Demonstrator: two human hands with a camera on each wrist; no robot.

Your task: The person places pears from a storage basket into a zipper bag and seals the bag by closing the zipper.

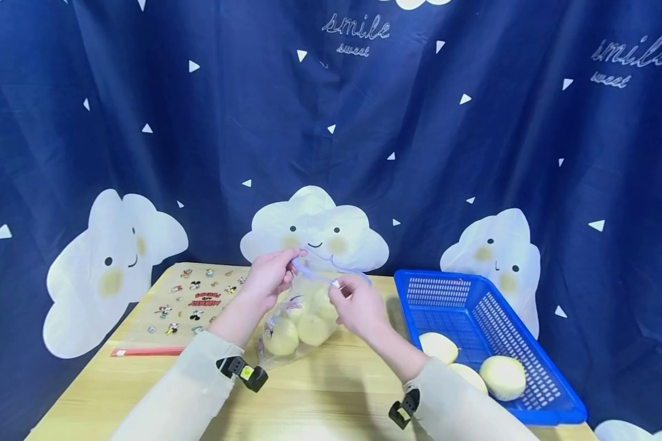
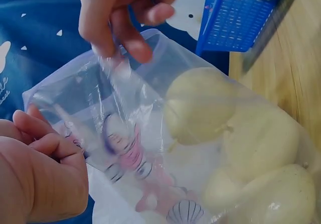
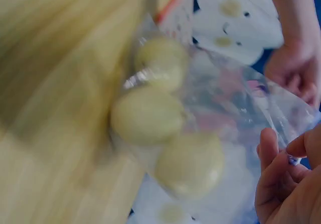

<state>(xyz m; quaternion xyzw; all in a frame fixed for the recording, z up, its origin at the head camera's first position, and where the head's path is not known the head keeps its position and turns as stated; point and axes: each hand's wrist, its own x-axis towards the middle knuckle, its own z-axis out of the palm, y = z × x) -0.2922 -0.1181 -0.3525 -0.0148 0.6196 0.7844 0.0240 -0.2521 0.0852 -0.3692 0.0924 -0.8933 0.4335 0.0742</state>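
A clear plastic zip bag [image 1: 292, 300] with a cartoon print and a violet rim stands on the table, holding several round pale yellow fruits [image 1: 312, 329] with short stems. My left hand [image 1: 270, 275] pinches the left end of the bag's rim. At the rim's nearer right side, my right hand [image 1: 358, 306] pinches the edge between thumb and finger, where a small pale piece shows. In the left wrist view, the fruits [image 2: 200, 106] bulge against the film. The right wrist view shows the right thumb and finger closed on a small bluish bit of the bag.
Right of the bag stands a blue plastic basket [image 1: 452, 318] with loose pale yellow fruits [image 1: 503, 377] inside. Another bag [image 1: 198, 306], printed with cartoon figures and with a red zip strip, lies flat at the left. A dark blue curtain [image 1: 331, 122] hangs behind the table [image 1: 309, 404].
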